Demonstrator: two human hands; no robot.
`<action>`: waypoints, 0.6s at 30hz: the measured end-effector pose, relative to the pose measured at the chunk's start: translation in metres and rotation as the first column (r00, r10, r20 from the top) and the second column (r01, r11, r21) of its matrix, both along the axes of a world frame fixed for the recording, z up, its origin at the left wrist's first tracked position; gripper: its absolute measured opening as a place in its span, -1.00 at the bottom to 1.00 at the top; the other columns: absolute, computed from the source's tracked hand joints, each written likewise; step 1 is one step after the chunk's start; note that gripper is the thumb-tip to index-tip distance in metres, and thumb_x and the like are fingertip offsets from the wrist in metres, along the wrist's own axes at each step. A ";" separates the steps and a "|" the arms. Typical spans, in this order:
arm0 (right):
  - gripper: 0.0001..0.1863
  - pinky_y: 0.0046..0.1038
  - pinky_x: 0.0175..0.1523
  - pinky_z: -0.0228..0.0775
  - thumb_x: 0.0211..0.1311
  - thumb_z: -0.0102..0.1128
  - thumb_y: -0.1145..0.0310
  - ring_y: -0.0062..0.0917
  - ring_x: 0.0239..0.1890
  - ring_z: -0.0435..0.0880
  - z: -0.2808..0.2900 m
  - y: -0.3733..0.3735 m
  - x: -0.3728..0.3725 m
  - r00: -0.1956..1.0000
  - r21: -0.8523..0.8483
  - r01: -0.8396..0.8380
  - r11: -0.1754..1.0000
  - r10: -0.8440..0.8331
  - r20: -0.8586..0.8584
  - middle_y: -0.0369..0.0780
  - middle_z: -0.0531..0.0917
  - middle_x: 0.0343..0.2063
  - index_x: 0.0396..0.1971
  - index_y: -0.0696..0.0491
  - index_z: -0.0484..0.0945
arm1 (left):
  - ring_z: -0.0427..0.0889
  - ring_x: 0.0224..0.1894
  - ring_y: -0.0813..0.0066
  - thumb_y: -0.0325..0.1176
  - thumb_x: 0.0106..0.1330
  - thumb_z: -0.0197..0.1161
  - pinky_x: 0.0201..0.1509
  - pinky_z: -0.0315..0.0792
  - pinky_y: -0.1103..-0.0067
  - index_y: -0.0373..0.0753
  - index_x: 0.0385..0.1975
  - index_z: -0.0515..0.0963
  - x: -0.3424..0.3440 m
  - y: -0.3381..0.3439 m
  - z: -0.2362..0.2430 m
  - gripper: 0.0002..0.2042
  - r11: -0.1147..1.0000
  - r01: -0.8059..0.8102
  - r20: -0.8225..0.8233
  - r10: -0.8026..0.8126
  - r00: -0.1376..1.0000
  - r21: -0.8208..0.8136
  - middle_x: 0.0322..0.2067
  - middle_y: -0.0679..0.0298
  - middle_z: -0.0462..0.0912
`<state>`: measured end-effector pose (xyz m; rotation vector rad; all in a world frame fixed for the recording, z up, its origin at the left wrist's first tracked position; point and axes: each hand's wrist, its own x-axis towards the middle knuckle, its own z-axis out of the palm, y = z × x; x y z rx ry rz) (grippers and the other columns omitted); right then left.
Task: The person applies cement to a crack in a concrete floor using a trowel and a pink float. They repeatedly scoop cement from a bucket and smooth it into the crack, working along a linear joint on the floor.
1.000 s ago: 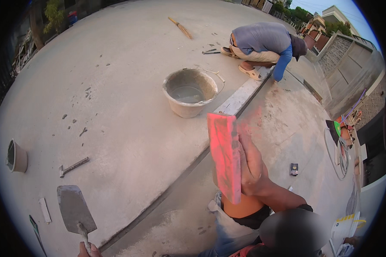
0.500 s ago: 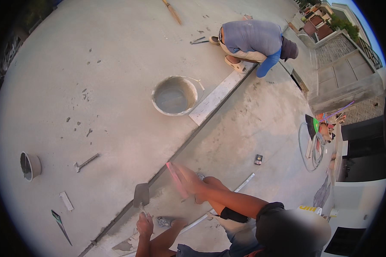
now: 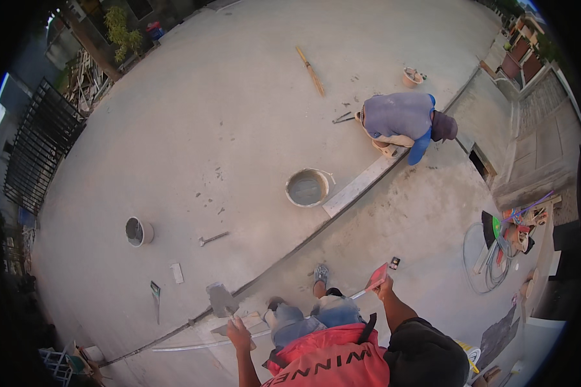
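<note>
left hand (image 3: 239, 332): trowel (image 3: 222, 300) | right hand (image 3: 384, 288): red float (image 3: 376, 277) | co-worker (image 3: 397, 116) crouching by board (image 3: 360, 188)

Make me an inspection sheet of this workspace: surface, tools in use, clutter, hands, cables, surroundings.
Surface: grey concrete floor, crossed diagonally by a dark groove.
Job's things: trowel; pink float.
Clutter: hammer, saw, broom, small bucket and larger bucket on the floor.
Hands: left hand grips the trowel; right hand grips the pink float.
Cables: grey coil at right; hose or cable, cannot tell.
Surroundings: co-worker crouching at the far end of a pale board; black fence at far left.
</note>
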<state>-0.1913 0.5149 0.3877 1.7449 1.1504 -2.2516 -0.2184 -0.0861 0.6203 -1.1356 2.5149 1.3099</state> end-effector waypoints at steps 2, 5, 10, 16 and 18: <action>-0.80 -0.33 -0.33 0.47 0.47 0.11 0.07 -0.49 -0.31 0.63 0.011 0.027 -0.053 1.000 0.089 -0.011 0.996 0.009 0.027 -0.33 0.60 -0.30 -0.18 -0.13 0.53 | 0.49 -0.71 0.40 -0.20 0.62 0.13 -0.64 0.42 0.33 -0.30 -0.33 0.49 0.000 -0.014 -0.022 -0.69 0.971 -0.148 -0.024 0.155 0.988 0.187 -0.66 0.24 0.47; -0.76 -0.34 -0.25 0.50 0.47 0.12 0.04 -0.48 -0.17 0.64 0.052 0.022 -0.138 0.996 0.105 0.085 0.991 -0.084 -0.012 -0.31 0.61 -0.18 -0.08 -0.15 0.55 | 0.47 -0.69 0.49 -0.15 0.60 0.15 -0.64 0.42 0.38 -0.23 -0.34 0.49 0.009 -0.010 -0.049 -0.70 0.846 -0.422 0.033 0.436 0.899 0.326 -0.63 0.33 0.43; -0.67 -0.34 -0.23 0.55 0.47 0.19 -0.04 -0.48 -0.23 0.65 0.024 -0.030 -0.236 0.984 0.013 0.115 0.993 -0.112 -0.136 -0.31 0.63 -0.19 0.02 -0.17 0.59 | 0.64 -0.48 0.33 -0.08 0.59 0.15 -0.48 0.53 0.27 -0.29 -0.15 0.55 0.011 -0.044 -0.127 -0.67 0.593 -0.676 0.364 0.571 0.736 0.438 -0.46 0.22 0.60; -0.65 -0.30 -0.30 0.59 0.48 0.18 -0.09 -0.48 -0.30 0.68 0.000 -0.097 -0.322 0.990 -0.092 0.043 0.995 -0.055 -0.128 -0.33 0.64 -0.28 -0.01 -0.16 0.61 | 0.70 -0.39 0.21 -0.10 0.59 0.16 -0.40 0.59 0.22 -0.32 -0.02 0.55 -0.084 -0.088 -0.139 -0.65 0.726 -0.656 0.502 0.497 0.707 0.206 -0.38 0.15 0.66; -0.64 -0.28 -0.32 0.61 0.49 0.16 -0.10 -0.48 -0.31 0.69 -0.016 -0.145 -0.315 0.986 -0.140 0.079 0.987 -0.098 -0.133 -0.33 0.64 -0.31 -0.04 -0.15 0.61 | 0.69 -0.41 0.21 -0.10 0.59 0.16 -0.40 0.59 0.22 -0.31 -0.03 0.55 -0.143 -0.113 -0.145 -0.66 0.776 -0.598 0.503 0.443 0.742 0.198 -0.39 0.15 0.65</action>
